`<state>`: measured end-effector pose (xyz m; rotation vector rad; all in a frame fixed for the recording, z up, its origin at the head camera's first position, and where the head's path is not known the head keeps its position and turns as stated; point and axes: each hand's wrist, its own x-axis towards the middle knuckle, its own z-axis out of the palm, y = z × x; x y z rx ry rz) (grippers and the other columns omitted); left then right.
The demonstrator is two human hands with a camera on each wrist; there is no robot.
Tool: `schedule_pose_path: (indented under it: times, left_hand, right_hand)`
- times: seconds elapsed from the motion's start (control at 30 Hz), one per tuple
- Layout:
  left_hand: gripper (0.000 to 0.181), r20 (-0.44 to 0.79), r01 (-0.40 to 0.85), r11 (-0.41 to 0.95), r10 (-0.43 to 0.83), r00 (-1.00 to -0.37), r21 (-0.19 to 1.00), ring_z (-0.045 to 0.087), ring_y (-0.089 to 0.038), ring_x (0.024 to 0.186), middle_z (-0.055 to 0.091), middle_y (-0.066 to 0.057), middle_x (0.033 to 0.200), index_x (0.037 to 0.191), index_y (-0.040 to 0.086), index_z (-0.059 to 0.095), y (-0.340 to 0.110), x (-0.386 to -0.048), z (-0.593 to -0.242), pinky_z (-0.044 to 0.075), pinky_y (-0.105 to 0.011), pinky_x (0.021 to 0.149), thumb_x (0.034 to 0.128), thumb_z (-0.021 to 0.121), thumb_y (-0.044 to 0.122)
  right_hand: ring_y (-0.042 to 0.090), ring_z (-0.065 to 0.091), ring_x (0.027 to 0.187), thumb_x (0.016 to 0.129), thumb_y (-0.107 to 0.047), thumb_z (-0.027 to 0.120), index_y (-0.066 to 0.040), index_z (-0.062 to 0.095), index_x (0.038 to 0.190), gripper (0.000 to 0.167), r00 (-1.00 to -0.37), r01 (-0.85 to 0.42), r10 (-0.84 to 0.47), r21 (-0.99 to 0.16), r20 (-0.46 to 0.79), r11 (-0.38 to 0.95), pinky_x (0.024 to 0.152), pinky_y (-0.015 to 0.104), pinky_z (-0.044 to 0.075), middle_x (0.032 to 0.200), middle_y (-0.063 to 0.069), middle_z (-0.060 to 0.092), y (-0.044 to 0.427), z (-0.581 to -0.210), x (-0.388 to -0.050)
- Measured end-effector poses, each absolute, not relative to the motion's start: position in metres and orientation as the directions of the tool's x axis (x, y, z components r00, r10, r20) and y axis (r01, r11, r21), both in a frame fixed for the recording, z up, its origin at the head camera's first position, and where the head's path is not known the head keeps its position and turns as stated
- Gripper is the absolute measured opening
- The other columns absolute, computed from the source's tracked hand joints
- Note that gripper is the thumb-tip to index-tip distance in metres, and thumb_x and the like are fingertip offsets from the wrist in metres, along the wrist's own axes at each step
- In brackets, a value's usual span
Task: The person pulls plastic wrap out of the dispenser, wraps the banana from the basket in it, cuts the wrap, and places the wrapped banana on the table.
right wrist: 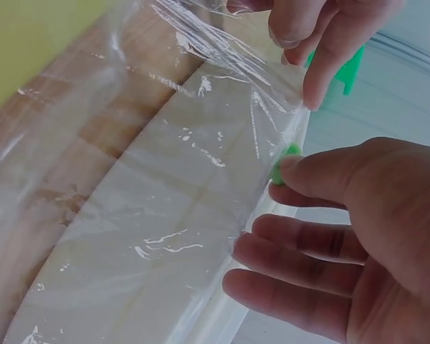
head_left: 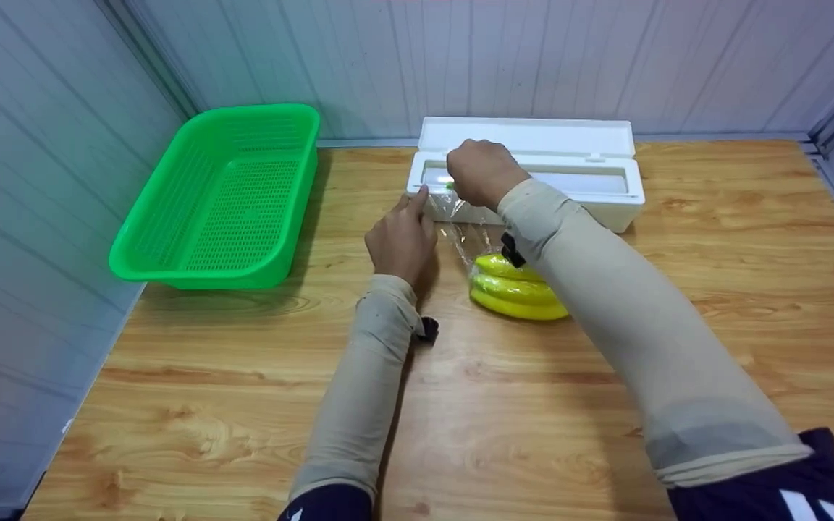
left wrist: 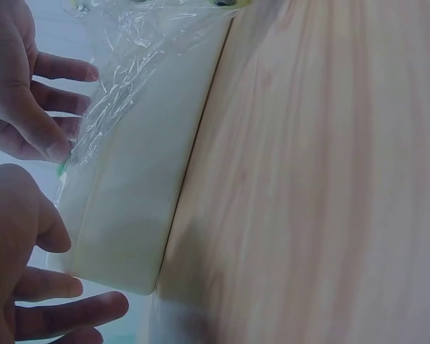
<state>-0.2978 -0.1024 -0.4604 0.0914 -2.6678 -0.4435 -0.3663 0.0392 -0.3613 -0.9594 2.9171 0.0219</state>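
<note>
A white cling film dispenser box [head_left: 605, 211] lies near the back wall with its lid raised. My right hand [head_left: 486, 172] is over its left part; in the right wrist view the thumb and forefinger pinch the small green slide cutter [right wrist: 276, 174]. At the box's left front corner, my left hand [head_left: 401, 242] presses with its thumb, its other fingers extended beside the end. Clear cling film [right wrist: 193, 143] runs over the front edge, gathered into creases near the left hand. It stretches down to a bunch of yellow bananas [head_left: 518, 310], partly covered by film and hidden behind the right sleeve.
A green plastic basket [head_left: 283, 253] stands at the back left. Behind the box rises a pale panel wall [head_left: 359, 65]. Bare wooden table [head_left: 192, 405] extends in front of the basket and to the right of the box.
</note>
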Motion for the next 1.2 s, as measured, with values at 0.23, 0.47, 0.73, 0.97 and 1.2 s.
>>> schedule_pose_path:
  times: [0.23,0.47,0.73,0.97,1.2]
  left_hand:
    - [0.047,0.39,-0.008,0.947,-0.14,-0.91,0.322,0.059,-0.023,0.06,0.067,0.001,0.129,0.14,0.035,0.06,-0.104,-0.298,-0.46,0.046,-0.042,0.049,0.095,0.059,0.021]
    - [0.049,0.368,-0.024,0.945,-0.15,-0.918,0.325,0.058,-0.022,0.06,0.066,-0.001,0.132,0.141,0.036,0.058,-0.103,-0.298,-0.46,0.046,-0.041,0.05,0.0949,0.06,0.021]
    - [0.05,0.339,-0.048,0.938,-0.171,-0.925,0.342,0.068,-0.027,0.071,0.061,0.0,0.136,0.142,0.038,0.057,-0.105,-0.298,-0.459,0.047,-0.042,0.052,0.0949,0.059,0.022]
    - [0.052,0.321,-0.052,0.933,-0.175,-0.931,0.357,0.066,-0.025,0.069,0.06,-0.001,0.138,0.141,0.039,0.057,-0.103,-0.298,-0.457,0.047,-0.041,0.051,0.093,0.06,0.019]
    - [0.055,0.321,-0.037,0.933,-0.16,-0.933,0.358,0.066,-0.026,0.068,0.06,-0.002,0.138,0.141,0.038,0.057,-0.099,-0.299,-0.458,0.047,-0.041,0.051,0.0911,0.06,0.017]
  right_hand:
    - [0.026,0.059,0.074,0.094,0.0,0.052,0.001,0.065,0.083,0.017,-0.805,-0.586,-0.585,-0.025,-0.101,0.81,0.074,0.045,0.057,0.087,0.019,0.068,0.039,-0.359,-0.366]
    - [0.021,0.049,0.066,0.095,0.001,0.051,-0.002,0.062,0.078,0.02,-0.801,-0.582,-0.586,-0.076,-0.123,0.81,0.062,0.037,0.046,0.077,0.013,0.062,0.044,-0.358,-0.366]
    - [0.019,0.045,0.064,0.095,0.0,0.051,-0.003,0.059,0.077,0.02,-0.8,-0.571,-0.577,-0.088,-0.161,0.816,0.06,0.036,0.041,0.072,0.009,0.056,0.044,-0.355,-0.365]
    - [0.025,0.049,0.078,0.095,-0.001,0.052,0.003,0.065,0.091,0.014,-0.801,-0.562,-0.568,-0.089,-0.186,0.822,0.071,0.042,0.047,0.104,0.022,0.057,0.049,-0.353,-0.363]
    - [0.027,0.052,0.081,0.093,-0.001,0.055,0.003,0.065,0.091,0.011,-0.81,-0.542,-0.55,-0.098,-0.202,0.834,0.075,0.045,0.049,0.104,0.022,0.058,0.057,-0.352,-0.365]
